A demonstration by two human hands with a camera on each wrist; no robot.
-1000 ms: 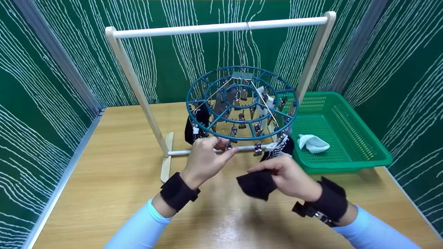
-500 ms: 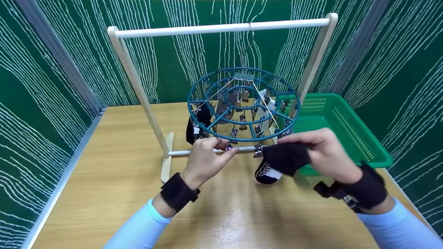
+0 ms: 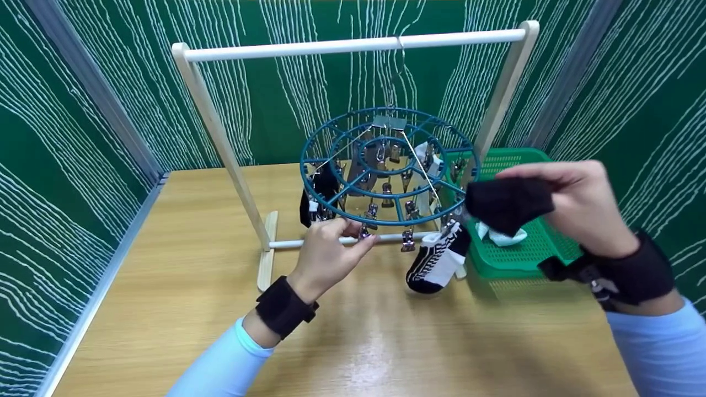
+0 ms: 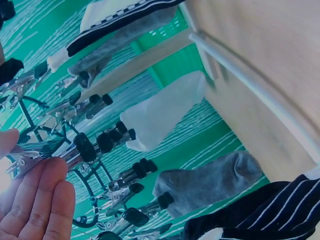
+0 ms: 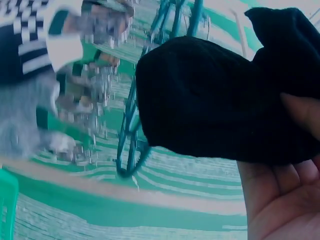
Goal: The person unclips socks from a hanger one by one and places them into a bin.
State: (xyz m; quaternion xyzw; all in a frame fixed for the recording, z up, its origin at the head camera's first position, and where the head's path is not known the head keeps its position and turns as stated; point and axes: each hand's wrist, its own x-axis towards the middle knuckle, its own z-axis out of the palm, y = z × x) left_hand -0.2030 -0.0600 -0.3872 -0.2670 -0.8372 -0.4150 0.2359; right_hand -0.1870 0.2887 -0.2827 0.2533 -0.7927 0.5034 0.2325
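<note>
A teal round clip hanger (image 3: 386, 165) hangs from a wooden rack (image 3: 353, 44). My left hand (image 3: 358, 234) pinches a metal clip (image 3: 365, 231) on the hanger's near rim; the left wrist view shows that clip (image 4: 65, 152) between thumb and fingers (image 4: 35, 200). My right hand (image 3: 529, 184) holds a black sock (image 3: 507, 204) in the air by the hanger's right rim, above the basket. In the right wrist view the black sock (image 5: 210, 100) lies bunched over my fingers. A black-and-white sock (image 3: 436, 259) hangs from a near-right clip.
A green basket (image 3: 551, 242) at the right holds a white sock (image 3: 502, 237). More socks hang under the hanger: black (image 3: 314, 198), white (image 4: 160, 115) and grey (image 4: 210, 180). The rack's foot (image 3: 267, 248) and low bar (image 3: 331, 241) rest on the wooden table (image 3: 182, 275).
My right hand has carried the black sock up and to the right, from low in front of me to beside the hanger's right rim. The left hand has stayed on the clip.
</note>
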